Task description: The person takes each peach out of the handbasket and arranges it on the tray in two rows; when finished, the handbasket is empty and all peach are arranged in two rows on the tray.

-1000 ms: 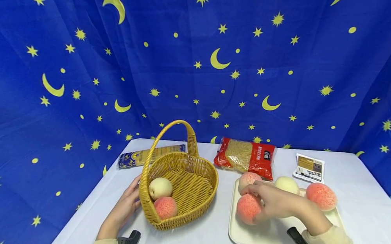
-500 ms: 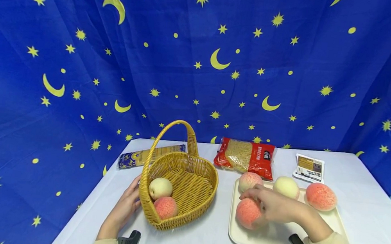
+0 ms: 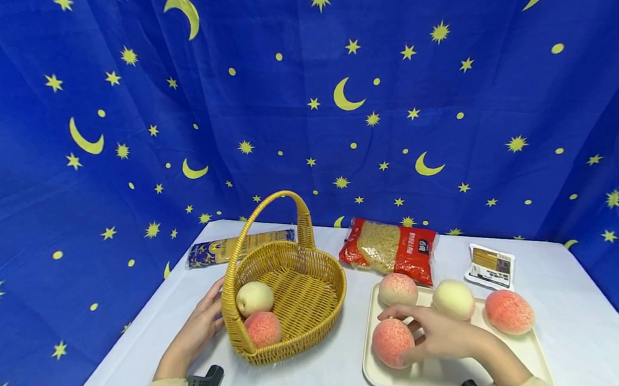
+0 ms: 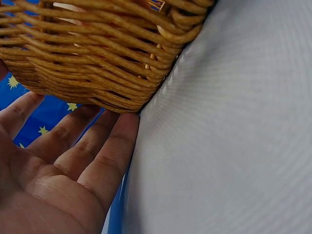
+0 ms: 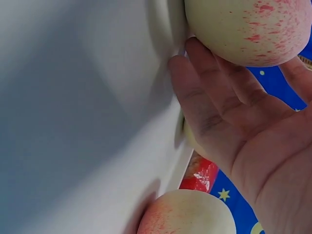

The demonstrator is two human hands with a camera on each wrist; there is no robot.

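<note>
A yellow wicker basket (image 3: 307, 295) with a tall handle stands left of centre. Inside it lie a pale peach (image 3: 254, 299) and a pink peach (image 3: 263, 329). My left hand (image 3: 198, 326) rests against the basket's left side; in the left wrist view its straight fingers (image 4: 109, 161) touch the lower weave. On the right, my right hand (image 3: 452, 335) holds a pink peach (image 3: 391, 344) between fingers and thumb, low over the cream tray (image 3: 406, 381). The right wrist view shows that peach (image 5: 248, 29) against the fingers (image 5: 214, 92).
Along the tray's back lie a pinkish peach (image 3: 398, 290), a pale peach (image 3: 454, 299) and a red peach (image 3: 509, 312). Behind them are a red pasta bag (image 3: 388, 249) and a small white packet (image 3: 490, 266). A long pasta pack (image 3: 214, 252) lies behind the basket.
My right hand and the pink peach have shifted slightly toward me on the tray, widening the space to the pinkish peach behind. The left hand and basket have stayed put.
</note>
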